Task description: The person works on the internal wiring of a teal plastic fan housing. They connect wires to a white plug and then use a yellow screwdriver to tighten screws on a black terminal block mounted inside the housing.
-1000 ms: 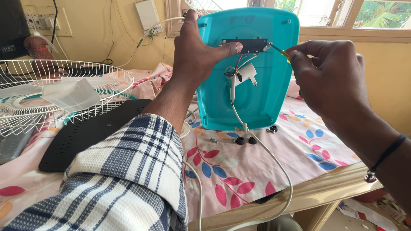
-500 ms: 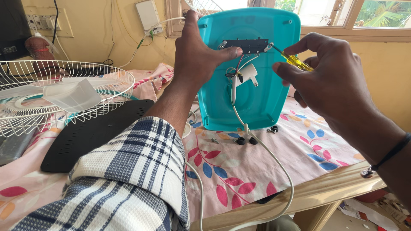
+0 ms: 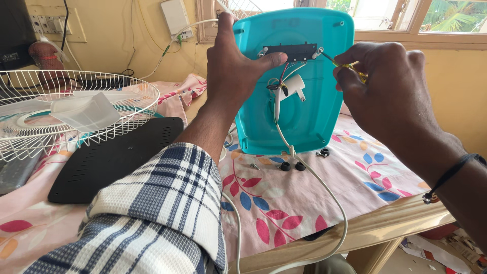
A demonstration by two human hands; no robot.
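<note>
A teal plastic fan base stands on edge on the cloth-covered table, its underside facing me. My left hand grips its left rim, the thumb resting on a black switch board near the top. My right hand holds a yellow-handled screwdriver whose tip meets the board's right screw. A white power cord runs from a white clamp in the base down over the table edge.
Small black rubber feet and screws lie on the floral cloth below the base. A black plastic panel lies at left beside a white wire fan guard with translucent blades. Wall sockets and a window are behind.
My right hand has shifted slightly left and up, bringing the screwdriver tip onto the board's right screw. The left hand keeps its grip on the base.
</note>
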